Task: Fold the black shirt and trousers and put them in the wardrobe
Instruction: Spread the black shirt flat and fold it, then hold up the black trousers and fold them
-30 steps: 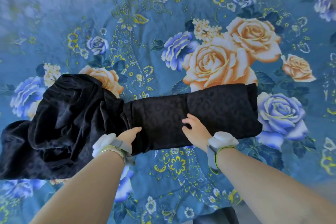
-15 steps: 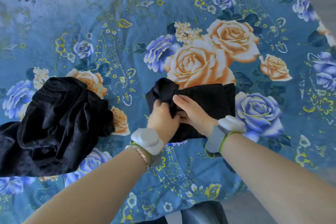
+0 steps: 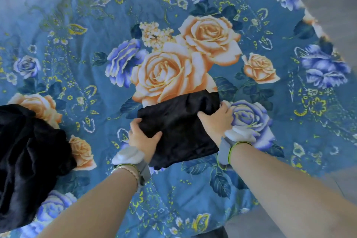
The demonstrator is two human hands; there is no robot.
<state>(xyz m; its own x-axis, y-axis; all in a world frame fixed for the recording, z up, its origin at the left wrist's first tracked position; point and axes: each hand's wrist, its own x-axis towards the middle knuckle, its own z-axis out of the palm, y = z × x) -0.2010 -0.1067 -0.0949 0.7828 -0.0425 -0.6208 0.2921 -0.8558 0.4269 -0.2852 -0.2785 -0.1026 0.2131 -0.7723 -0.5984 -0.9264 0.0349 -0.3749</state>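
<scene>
Risk: fold slumps open on lift. Left hand (image 3: 142, 137) and right hand (image 3: 216, 120) each grip only a side edge of the folded black garment (image 3: 179, 127), leaving its middle unsupported. Fabric looks soft and faintly shiny. It forms a compact rectangle on the bedspread (image 3: 96, 25), at 6 o'clock from the big orange rose (image 3: 170, 75). Second black garment (image 3: 29, 160) lies crumpled at 9 o'clock.

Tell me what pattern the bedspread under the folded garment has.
Blue bedspread printed with large peach and violet roses; the head view shows it best.
</scene>
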